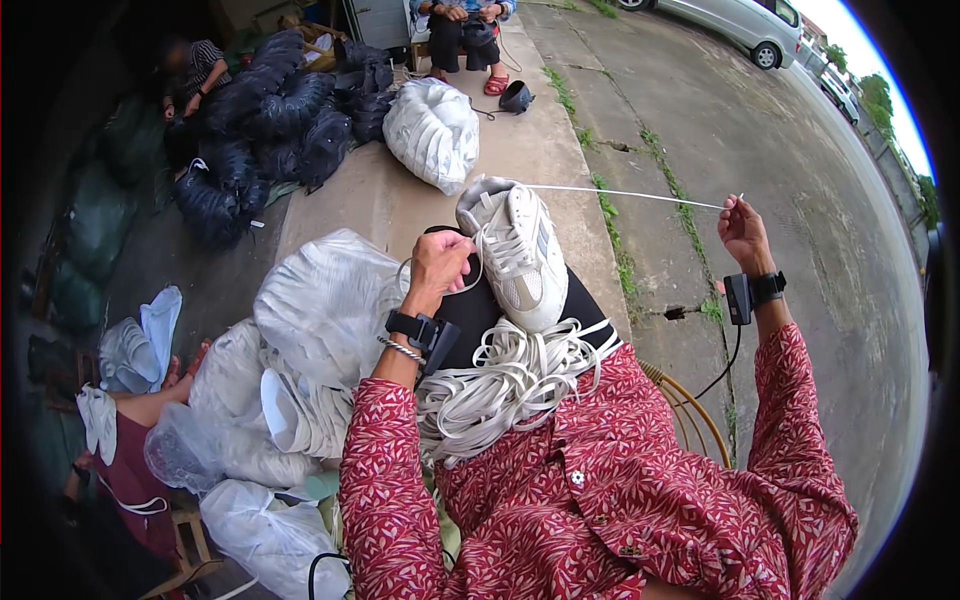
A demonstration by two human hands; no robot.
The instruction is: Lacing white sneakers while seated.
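A white sneaker (541, 289) with grey side stripes rests on my dark-clad knees, its toe pointing toward me. My right hand (746, 238), raised far out to the right, pinches the end of a white shoelace (630, 193) that runs taut from the sneaker's upper part. Beside the shoe's left side, my left hand (440, 268) is closed with fingertips pinched on a loop of white lace. A tangled heap of white shoelaces (500, 385) lies across my lap, just below the toe.
Clear bags of pale shoe parts (325, 300) crowd my left. Farther off are a white bundle (432, 135), dark bundles (270, 110) and a seated person (465, 30). Another person's leg (150, 400) shows at left. A coiled yellowish hoop (700, 410) sits at right; a van (715, 25) stands beyond.
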